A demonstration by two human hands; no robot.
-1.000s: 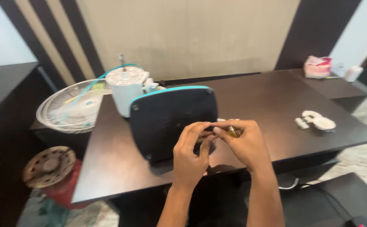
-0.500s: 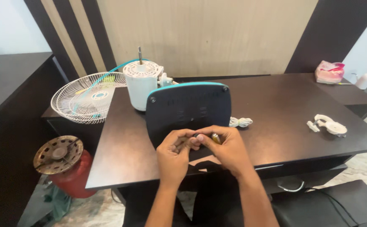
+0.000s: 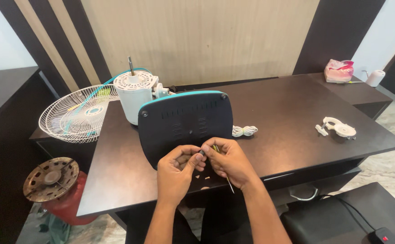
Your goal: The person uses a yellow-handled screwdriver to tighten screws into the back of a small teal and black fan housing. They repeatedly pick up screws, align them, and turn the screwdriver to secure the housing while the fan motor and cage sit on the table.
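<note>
Both hands meet just in front of the dark fan base (image 3: 186, 124): right hand (image 3: 229, 162) fingers grip a screwdriver (image 3: 222, 169); left hand (image 3: 176, 171) fingers pinch its tip.

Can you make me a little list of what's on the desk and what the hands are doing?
left hand: fingertips pinch a small dark part
right hand: holds a thin screwdriver, its shaft pointing down past the palm
fan base: dark with teal edge, tipped up on the desk behind the hands
motor: white, upright, shaft on top
wire guard: left desk edge
white cord: coiled, beside the base
</note>
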